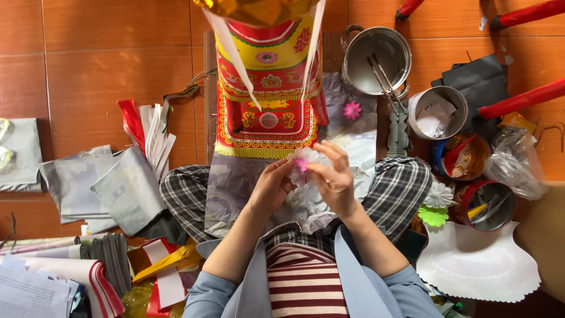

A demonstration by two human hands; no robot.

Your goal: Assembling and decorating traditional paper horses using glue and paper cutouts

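Observation:
My left hand (pixel 272 184) and my right hand (pixel 334 176) meet above my lap, both pinching a small white paper flower with a pink centre (pixel 303 160). Fingers of both hands close on its petals. Just beyond the flower stands a tall red, yellow and green decorated paper piece (pixel 268 88) with white ribbons hanging down it. Crumpled silver-grey paper (pixel 229 188) lies across my checked trousers under my hands.
A metal pot with tongs (pixel 376 59), a small tin (pixel 438 112) and round tubs of scraps (pixel 488 203) sit at the right. A pink paper flower (pixel 352 109), white and green paper flowers (pixel 436 203), a scalloped white sheet (pixel 477 262), grey sheets (pixel 118 188) and stacked paper (pixel 59 277) lie around.

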